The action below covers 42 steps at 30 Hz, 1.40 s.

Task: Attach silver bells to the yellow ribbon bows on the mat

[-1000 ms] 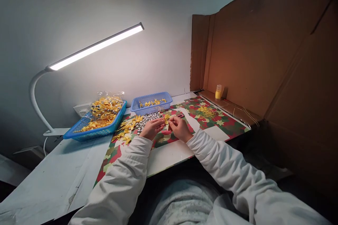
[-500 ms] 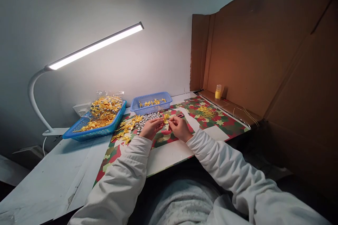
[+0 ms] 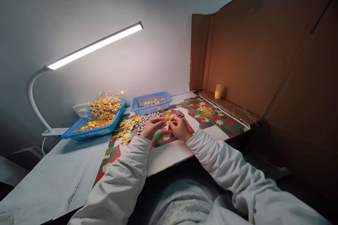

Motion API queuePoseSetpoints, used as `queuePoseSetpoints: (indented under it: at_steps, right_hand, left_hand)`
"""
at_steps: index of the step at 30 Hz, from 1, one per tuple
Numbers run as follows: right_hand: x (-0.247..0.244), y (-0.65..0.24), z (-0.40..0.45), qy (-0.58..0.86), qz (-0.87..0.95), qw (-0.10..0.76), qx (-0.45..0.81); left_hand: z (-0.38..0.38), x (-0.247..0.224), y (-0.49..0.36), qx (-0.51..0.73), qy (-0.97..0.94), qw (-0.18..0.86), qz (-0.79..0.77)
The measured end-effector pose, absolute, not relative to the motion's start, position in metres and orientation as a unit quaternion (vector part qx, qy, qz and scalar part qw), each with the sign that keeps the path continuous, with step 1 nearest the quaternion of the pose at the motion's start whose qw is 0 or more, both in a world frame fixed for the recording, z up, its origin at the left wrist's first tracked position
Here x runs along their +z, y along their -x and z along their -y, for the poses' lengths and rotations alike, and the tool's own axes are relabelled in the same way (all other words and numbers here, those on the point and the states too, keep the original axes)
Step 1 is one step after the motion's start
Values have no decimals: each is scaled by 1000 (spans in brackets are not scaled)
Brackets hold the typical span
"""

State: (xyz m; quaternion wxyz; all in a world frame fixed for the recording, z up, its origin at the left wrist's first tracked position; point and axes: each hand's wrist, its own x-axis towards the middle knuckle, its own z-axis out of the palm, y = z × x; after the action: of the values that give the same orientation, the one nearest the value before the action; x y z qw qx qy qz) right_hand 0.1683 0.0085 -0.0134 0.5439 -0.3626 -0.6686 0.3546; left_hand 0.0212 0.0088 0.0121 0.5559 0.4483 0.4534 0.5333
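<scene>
Both hands meet over the camouflage-patterned mat (image 3: 169,141). Between their fingertips is a small yellow bow (image 3: 167,117). My left hand (image 3: 152,128) pinches its left side, and my right hand (image 3: 179,127) pinches its right side. Just left of my left hand lie silver bells (image 3: 144,122) in a heap, with loose yellow bows (image 3: 127,125) beside them. A small pinkish-red tool (image 3: 180,115) lies behind my right hand. The fingertips partly hide the held bow.
A blue basket (image 3: 89,135) heaped with yellow bows stands at the left, a smaller basket (image 3: 151,107) behind the bells. Yellow cords (image 3: 206,111) and a yellow bottle (image 3: 218,92) are at the right, by a cardboard wall (image 3: 245,49). A lamp (image 3: 96,46) hangs over the left side.
The yellow bow has turned slightly between my fingers. My left hand has shifted a little; my right hand is nearly unmoved.
</scene>
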Motion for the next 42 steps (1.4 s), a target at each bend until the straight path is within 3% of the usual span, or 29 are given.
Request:
queuePoseSetpoints:
  at_steps: [8, 30, 42]
  right_hand:
    - [-11, -169, -7, 368, 680, 539, 334]
    - [-11, -169, -7, 370, 672, 547, 335]
    - [-14, -168, -9, 375, 669, 552, 327]
  left_hand:
    - [-10, 12, -21, 546, -489, 486, -476]
    - [-8, 16, -24, 553, -484, 499, -459]
    - [-8, 15, -24, 557, -524, 447, -465]
